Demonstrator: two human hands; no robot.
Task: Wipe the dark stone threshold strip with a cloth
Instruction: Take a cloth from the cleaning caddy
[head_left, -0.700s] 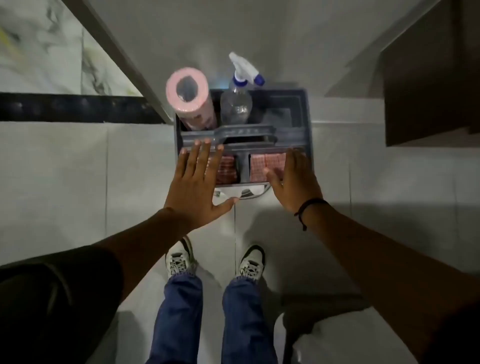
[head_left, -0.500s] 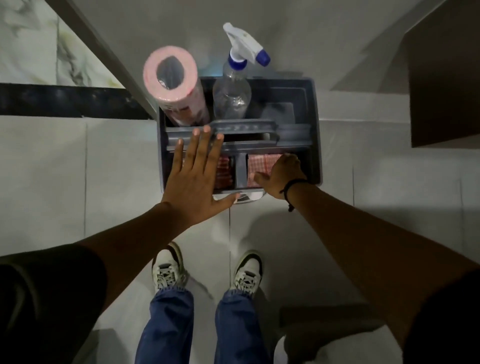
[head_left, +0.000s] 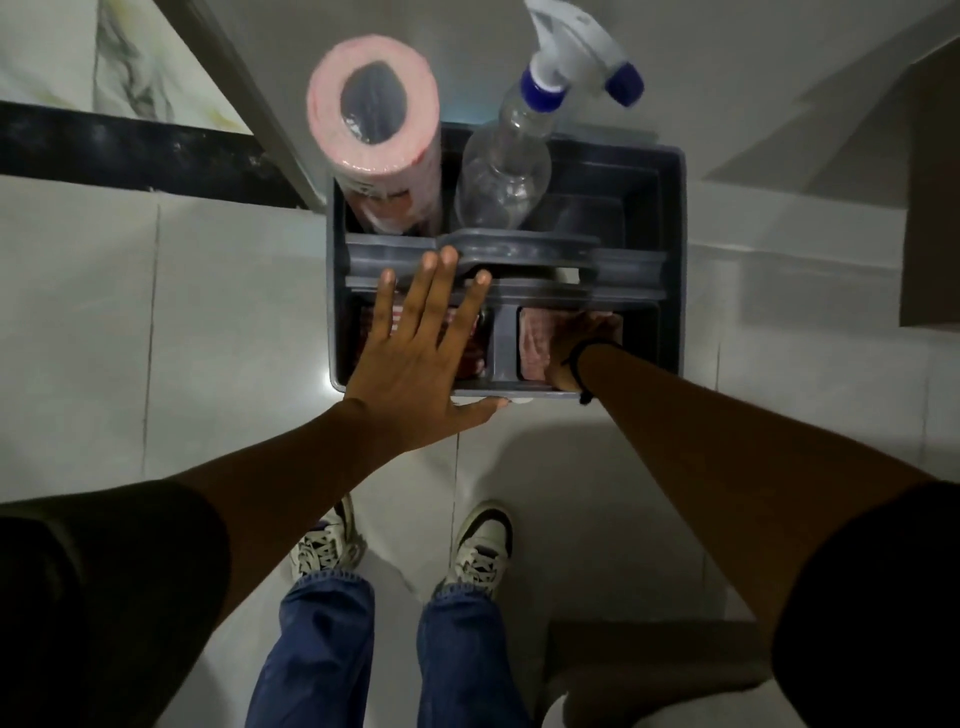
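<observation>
- Grey plastic caddy (head_left: 670, 260) with a centre handle bar sits on the pale tiled floor (head_left: 234, 322) just ahead of my feet.
- My left hand (head_left: 415, 358) hovers flat over the caddy's near-left compartment, fingers spread and straight, gripping nothing; the fingertips reach the handle bar and the thumb points right along the near rim.
- My right hand (head_left: 582, 343) is down inside the near-right compartment, resting on the folded red-and-white checked cloth (head_left: 535, 348) there; the fingers are hidden, so I cannot tell whether they have closed on it. A black band circles that wrist.
- Under my left hand, the near-left compartment holds more red-patterned cloth (head_left: 470, 353), mostly covered by my palm.
- In the far-left compartment a pink roll of wipes (head_left: 371, 104) stands upright, and just beside it a clear spray bottle with a white and blue trigger head (head_left: 504, 171).
- The dark stone threshold strip (head_left: 130, 156) runs across the floor at the upper left, well apart from both hands, between the marbled tiles beyond and the pale tiles I stand on; its right end runs behind a grey slanted edge near the caddy's far-left corner.
- My white sneakers (head_left: 480, 545) and blue jeans show below.
</observation>
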